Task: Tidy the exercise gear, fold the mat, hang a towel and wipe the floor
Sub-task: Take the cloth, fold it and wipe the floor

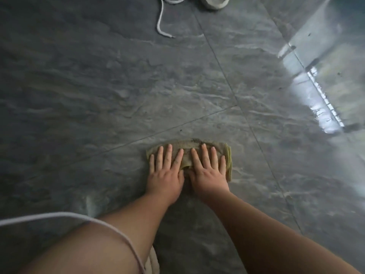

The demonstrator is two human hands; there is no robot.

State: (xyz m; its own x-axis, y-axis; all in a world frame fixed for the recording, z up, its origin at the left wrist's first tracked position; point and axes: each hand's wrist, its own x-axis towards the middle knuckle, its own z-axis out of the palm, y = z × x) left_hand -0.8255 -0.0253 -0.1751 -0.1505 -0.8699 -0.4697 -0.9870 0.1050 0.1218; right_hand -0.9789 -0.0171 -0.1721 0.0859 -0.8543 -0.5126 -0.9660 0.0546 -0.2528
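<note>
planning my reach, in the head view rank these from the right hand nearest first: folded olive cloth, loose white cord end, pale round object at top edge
1. Folded olive cloth: under the right hand.
2. Loose white cord end: far ahead, slightly left.
3. Pale round object: top edge, farthest.

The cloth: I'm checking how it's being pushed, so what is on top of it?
Both hands lie flat on the folded cloth, left hand and right hand side by side, fingers straight. The cloth's middle and the floor beneath are covered.
</note>
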